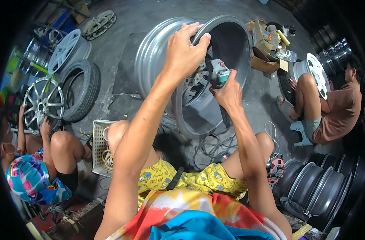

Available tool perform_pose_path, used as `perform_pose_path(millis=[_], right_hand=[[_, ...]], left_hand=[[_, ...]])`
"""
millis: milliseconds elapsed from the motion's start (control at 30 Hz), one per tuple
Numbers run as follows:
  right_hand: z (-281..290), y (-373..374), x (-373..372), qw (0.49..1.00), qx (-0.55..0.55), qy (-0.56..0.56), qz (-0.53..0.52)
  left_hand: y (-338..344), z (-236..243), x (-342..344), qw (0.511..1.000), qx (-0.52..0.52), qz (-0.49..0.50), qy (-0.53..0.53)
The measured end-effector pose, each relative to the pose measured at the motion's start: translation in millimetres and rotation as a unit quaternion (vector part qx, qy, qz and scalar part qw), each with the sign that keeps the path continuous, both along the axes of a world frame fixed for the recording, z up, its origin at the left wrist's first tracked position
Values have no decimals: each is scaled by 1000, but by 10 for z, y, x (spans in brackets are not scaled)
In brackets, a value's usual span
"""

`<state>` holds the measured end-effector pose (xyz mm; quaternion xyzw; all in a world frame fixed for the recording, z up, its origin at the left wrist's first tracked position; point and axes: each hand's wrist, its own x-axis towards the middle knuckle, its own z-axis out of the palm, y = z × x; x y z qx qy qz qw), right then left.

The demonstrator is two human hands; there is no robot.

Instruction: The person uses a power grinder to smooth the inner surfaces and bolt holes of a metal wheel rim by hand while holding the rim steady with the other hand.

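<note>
In front of me a large grey wheel rim (240, 36) stands tilted against another silver rim (150, 56), with spokes showing inside its barrel. My left hand (187, 52) grips the top lip of the front rim, fingers over the edge and thumb at the inner side. My right hand (227, 92) is closed on a teal and grey power tool (220, 71), held inside the rim's opening at the right of centre. The tool's working end is partly hidden by the hand and rim.
A co-worker (38, 168) at left holds a spoked wheel (43, 96); another (334, 116) sits right beside a white wheel (314, 66). Around me are tyres (88, 100), a basket (97, 148), coiled cables (210, 148), cardboard boxes (262, 60) and several dark rims (318, 188).
</note>
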<state>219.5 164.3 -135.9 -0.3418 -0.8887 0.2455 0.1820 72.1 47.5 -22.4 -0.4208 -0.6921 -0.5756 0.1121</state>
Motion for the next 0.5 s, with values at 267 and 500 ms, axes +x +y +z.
perform_pose_path(millis=[267, 500], right_hand=[[-344, 34, 64, 998, -49, 42, 8], [-329, 81, 70, 997, -65, 32, -25]], left_hand=[[-33, -20, -11, 998, -57, -2, -29], [-16, -21, -14, 1000, -7, 27, -11]])
